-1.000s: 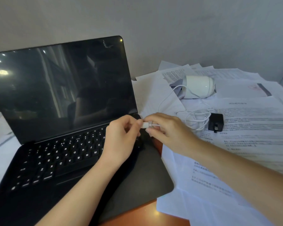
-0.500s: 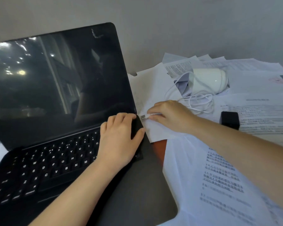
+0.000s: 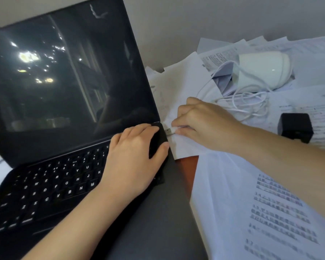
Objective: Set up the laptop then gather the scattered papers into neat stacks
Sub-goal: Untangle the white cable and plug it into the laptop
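Two bare forearms extended from the near edge, one over the keyboard, the other across the papers (image 3: 233, 184) on the right. Nearest lay the smooth grey palm rest of the open black laptop (image 3: 64, 81). Just right of it was a white sheet with blurred lines of print, and a narrow strip of reddish-brown table (image 3: 188, 171) showed between them.

The left hand (image 3: 133, 158) lay palm down on the far right corner of the keyboard. Its fingers were fairly straight and close together, with their tips at the hinge. The thumb spread along the laptop's right edge, and the hand held nothing. Just to its right, the right hand (image 3: 204, 124) rested knuckles up on a white sheet and pinched a white plug (image 3: 168, 131) between thumb and curled fingertips. The plug's short metal tip pointed at the laptop's right side near the hinge. Whether it touched the port could not be told.

Farther right, a thin white cable (image 3: 238, 98) lay in loose loops over the papers. A small matte black charger block (image 3: 295, 126) sat on a printed sheet beside the right forearm. Beyond the loops, a glossy white rounded device (image 3: 261, 70) lay on its side among overlapping, fanned sheets that reached the pale wall. On the left, the laptop's dark glassy screen stood tilted back, reflecting spots of light.
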A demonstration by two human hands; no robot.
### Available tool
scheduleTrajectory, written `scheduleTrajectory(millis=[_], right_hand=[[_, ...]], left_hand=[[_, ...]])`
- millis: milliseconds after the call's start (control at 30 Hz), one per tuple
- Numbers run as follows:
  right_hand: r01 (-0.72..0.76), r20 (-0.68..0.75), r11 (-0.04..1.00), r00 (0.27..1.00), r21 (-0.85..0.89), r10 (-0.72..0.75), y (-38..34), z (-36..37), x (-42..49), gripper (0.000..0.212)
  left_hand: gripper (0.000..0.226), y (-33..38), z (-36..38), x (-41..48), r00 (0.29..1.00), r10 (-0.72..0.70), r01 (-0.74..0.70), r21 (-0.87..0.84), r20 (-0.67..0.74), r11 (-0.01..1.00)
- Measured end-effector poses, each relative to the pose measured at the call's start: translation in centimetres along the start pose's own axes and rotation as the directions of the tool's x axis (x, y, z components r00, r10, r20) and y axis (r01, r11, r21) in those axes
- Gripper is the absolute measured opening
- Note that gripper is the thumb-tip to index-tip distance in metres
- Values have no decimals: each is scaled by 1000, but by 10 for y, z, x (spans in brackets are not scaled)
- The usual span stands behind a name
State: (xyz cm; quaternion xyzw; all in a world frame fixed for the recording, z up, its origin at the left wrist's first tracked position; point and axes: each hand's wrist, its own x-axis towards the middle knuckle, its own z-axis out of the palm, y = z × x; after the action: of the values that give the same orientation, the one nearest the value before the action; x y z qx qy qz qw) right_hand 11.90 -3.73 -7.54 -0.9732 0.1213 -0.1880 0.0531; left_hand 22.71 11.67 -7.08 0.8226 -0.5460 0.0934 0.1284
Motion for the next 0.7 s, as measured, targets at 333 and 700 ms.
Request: scheduleTrajectory(millis=[333, 700], right_hand=[[-3, 62, 1000, 998, 17, 2, -6, -4, -2, 30], [-25, 40, 980, 999, 195, 18, -11, 0, -1, 24]], left_hand=[[56, 0, -4, -2, 1000, 14, -12, -54, 24, 998], [53, 0, -6, 0, 997, 46, -40, -103, 56, 994]])
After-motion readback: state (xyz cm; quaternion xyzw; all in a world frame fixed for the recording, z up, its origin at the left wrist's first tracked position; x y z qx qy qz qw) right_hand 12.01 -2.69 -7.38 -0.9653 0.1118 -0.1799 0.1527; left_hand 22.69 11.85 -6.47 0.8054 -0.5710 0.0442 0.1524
